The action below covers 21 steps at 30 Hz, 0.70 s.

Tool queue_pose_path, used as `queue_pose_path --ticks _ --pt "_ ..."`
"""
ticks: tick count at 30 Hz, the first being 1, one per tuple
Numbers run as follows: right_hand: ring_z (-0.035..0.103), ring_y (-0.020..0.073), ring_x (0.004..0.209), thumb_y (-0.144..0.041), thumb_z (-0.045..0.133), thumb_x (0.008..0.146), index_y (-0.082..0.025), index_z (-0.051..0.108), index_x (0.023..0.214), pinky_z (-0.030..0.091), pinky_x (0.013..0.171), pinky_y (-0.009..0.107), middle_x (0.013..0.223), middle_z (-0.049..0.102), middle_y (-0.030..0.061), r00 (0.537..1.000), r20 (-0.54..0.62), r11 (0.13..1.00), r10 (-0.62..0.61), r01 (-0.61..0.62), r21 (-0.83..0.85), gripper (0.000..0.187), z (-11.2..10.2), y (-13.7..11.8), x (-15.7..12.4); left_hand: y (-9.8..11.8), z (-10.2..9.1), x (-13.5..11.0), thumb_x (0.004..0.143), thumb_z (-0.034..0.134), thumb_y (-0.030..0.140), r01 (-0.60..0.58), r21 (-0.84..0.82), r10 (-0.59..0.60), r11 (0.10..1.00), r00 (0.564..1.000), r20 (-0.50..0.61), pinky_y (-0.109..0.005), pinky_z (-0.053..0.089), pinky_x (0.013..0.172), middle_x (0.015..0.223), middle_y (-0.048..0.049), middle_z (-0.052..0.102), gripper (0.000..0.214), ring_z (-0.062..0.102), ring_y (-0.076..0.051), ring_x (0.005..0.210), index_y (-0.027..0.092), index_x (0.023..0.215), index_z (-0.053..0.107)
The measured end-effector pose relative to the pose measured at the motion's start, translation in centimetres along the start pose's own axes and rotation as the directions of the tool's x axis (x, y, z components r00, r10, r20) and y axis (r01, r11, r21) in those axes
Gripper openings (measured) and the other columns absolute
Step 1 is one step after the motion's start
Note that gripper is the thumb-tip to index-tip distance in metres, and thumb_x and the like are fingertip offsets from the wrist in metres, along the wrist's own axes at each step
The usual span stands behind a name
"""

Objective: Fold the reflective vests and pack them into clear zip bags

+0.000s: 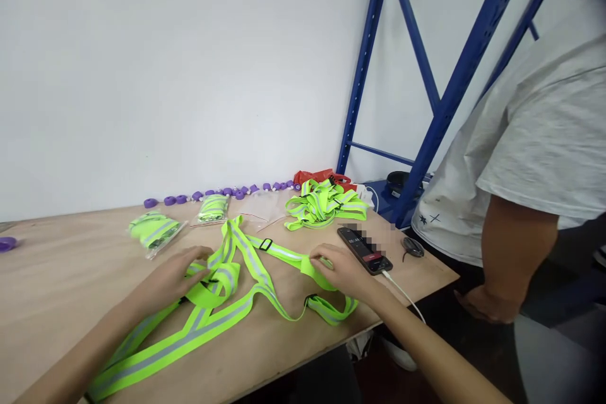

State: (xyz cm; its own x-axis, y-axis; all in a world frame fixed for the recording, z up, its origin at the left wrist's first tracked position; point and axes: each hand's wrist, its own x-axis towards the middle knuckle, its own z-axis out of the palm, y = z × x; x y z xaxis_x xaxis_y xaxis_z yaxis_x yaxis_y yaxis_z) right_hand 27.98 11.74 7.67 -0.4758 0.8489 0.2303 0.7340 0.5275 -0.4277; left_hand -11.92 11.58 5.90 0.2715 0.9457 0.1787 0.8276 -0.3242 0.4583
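A neon-yellow reflective strap harness [246, 265] with grey stripes lies spread across the wooden table [61, 278]. My left hand [177, 274] rests on its left part, fingers curled onto a folded strap. My right hand [343, 268] pinches the end of a strap at the right side, next to a black buckle [266, 244].
A heap of the same harnesses [324, 203] lies at the back, with two bagged ones [154, 230] [213, 208] and a row of purple rings [227, 192] along the wall. A phone [364, 250] on a white cable lies right of my hand. Another person [521, 164] stands at the right by a blue rack [449, 95].
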Motion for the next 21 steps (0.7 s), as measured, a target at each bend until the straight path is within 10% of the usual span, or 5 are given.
queue_pose_path --ticks 4,9,16,21 --pt "0.053 0.0238 0.124 -0.021 0.053 0.093 -0.018 0.059 0.126 0.041 0.106 0.039 0.131 0.061 0.0118 0.984 -0.048 0.983 -0.172 0.168 -0.079 0.034 3.1 -0.5 1.9 -0.4 1.4 -0.2 0.085 0.052 0.054 0.051 -0.011 -0.051 0.999 0.998 0.03 -0.037 0.052 0.088 0.117 -0.0096 0.069 0.049 0.066 -0.03 0.104 0.021 0.119 0.063" --pt "0.056 0.0242 0.123 -0.03 0.055 0.095 -0.019 0.057 0.131 0.042 0.106 0.038 0.131 0.062 0.0104 0.986 0.13 0.988 -0.104 0.117 -0.098 0.038 4.1 -1.2 4.7 0.1 1.2 0.3 0.086 0.048 0.055 0.064 0.0 -0.064 0.998 0.998 0.026 -0.041 0.05 0.082 0.097 -0.009 0.067 0.038 0.065 -0.029 0.088 0.02 0.096 0.061" --pt "0.053 0.0286 0.128 -0.043 0.062 0.089 -0.023 0.053 0.138 0.042 0.108 0.044 0.14 0.057 0.01 0.978 0.208 0.998 -0.034 0.046 -0.052 0.054 1.9 -0.1 1.2 -3.1 -3.8 1.8 0.086 0.044 0.066 0.377 -0.381 -0.455 0.844 0.88 -0.136 -0.036 0.052 0.053 0.066 -0.0018 0.06 0.046 0.062 -0.022 0.055 0.02 0.093 0.046" --pt "0.055 0.0269 0.126 -0.042 0.048 0.096 -0.02 0.056 0.133 0.045 0.107 0.044 0.136 0.059 0.0121 0.998 0.062 0.996 -0.028 0.033 -0.082 0.044 2.0 2.8 -0.6 -3.6 -7.0 2.4 0.092 0.04 0.058 0.404 -0.425 -0.551 0.81 0.771 -0.318 -0.042 0.058 0.075 0.118 -0.0229 0.062 0.059 0.07 -0.029 0.097 0.014 0.131 0.032"
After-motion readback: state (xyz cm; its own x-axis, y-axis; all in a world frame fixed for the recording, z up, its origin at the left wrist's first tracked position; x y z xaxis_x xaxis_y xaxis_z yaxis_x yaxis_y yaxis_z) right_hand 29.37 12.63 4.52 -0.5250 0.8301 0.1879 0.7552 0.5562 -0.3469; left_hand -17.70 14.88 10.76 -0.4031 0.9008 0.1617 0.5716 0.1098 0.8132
